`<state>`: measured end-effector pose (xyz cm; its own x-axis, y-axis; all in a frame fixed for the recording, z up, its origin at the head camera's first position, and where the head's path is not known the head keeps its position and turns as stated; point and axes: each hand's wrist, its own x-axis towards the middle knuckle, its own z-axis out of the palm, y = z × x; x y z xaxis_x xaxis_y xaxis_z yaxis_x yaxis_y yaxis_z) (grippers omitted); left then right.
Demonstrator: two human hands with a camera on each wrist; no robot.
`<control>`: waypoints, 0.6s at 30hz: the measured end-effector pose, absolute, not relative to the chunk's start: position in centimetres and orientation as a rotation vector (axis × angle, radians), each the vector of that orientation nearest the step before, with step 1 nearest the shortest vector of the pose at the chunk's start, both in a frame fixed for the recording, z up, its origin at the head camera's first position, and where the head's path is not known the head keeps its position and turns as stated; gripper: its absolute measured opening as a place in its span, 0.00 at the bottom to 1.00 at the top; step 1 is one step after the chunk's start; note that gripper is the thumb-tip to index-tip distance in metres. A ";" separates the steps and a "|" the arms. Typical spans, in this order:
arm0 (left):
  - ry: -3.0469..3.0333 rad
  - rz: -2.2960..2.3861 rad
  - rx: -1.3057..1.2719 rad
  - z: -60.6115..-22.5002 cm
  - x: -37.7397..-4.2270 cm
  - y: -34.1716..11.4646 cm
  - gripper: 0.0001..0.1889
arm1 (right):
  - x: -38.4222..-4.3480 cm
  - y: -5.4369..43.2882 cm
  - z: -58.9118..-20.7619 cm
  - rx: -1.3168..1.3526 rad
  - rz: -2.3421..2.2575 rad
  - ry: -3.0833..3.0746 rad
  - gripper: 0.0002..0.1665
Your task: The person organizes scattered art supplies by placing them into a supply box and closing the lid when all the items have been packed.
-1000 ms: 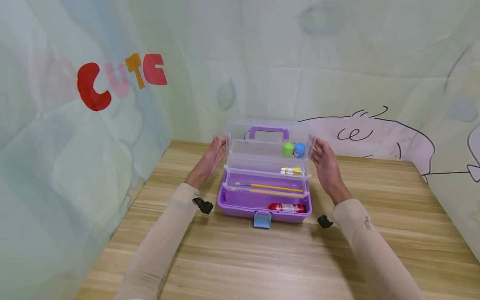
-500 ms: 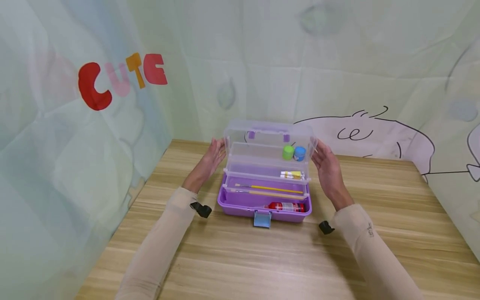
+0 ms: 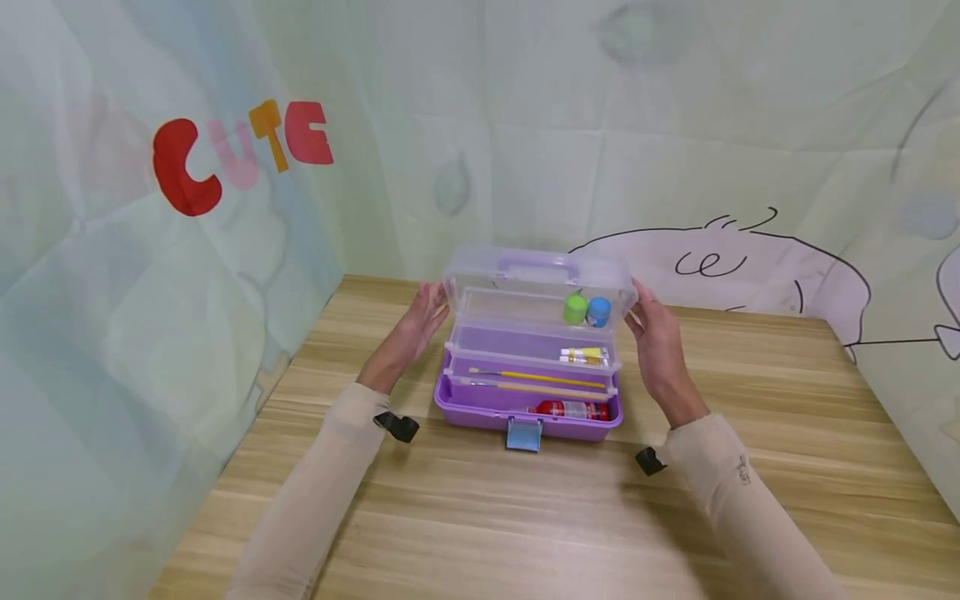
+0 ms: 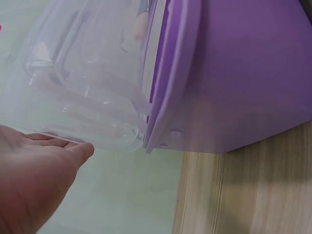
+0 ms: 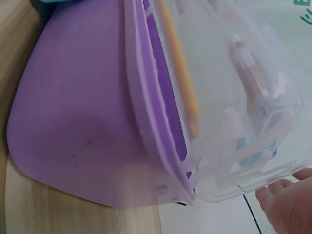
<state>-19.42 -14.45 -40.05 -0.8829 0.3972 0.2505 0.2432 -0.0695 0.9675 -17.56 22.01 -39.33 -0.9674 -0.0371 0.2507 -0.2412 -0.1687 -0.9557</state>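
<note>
A purple art box (image 3: 487, 417) stands unfolded on the table, its clear lid (image 3: 480, 260) tilted up above the stepped clear trays. Against the lid's left side lie the extended fingers of my left hand (image 3: 405, 340); my right hand (image 3: 662, 358) touches the opposite side the same way. The top tray carries a green jar (image 3: 575, 309) and a blue jar (image 3: 598, 312). Paint tubes (image 3: 585, 356) rest one level lower. Two paintbrushes (image 3: 547, 380) lie across the lower tray, and a red bottle (image 3: 570, 409) is in the base. In the left wrist view, fingertips meet the lid (image 4: 73, 112).
The blue latch (image 3: 523, 435) hangs down at the front of the box. Wood-grain table (image 3: 480, 517) surrounds it. Printed cloth walls (image 3: 525, 167) rise behind and to the left. A black wrist camera mount (image 3: 397, 427) sits on each sleeve.
The lid has swung forward and its handle has turned toward the front. The upper trays have sunk slightly toward the base. Both hands have followed the lid's sides.
</note>
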 end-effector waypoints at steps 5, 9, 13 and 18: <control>2.078 2.073 0.704 -39.9 -18.7 -14.5 0.60 | -17.1 21.9 -39.2 0.325 2.267 -1.994 0.39; 2.081 2.061 0.721 -40.0 -18.0 -14.5 0.57 | -16.6 21.8 -39.2 0.321 2.245 -2.037 0.39; 2.069 2.057 0.751 -40.1 -17.4 -14.5 0.55 | -16.0 21.7 -39.2 0.322 2.223 -2.061 0.38; 2.068 2.055 0.764 -40.2 -16.5 -14.6 0.53 | -15.1 21.8 -39.4 0.328 2.178 -2.124 0.38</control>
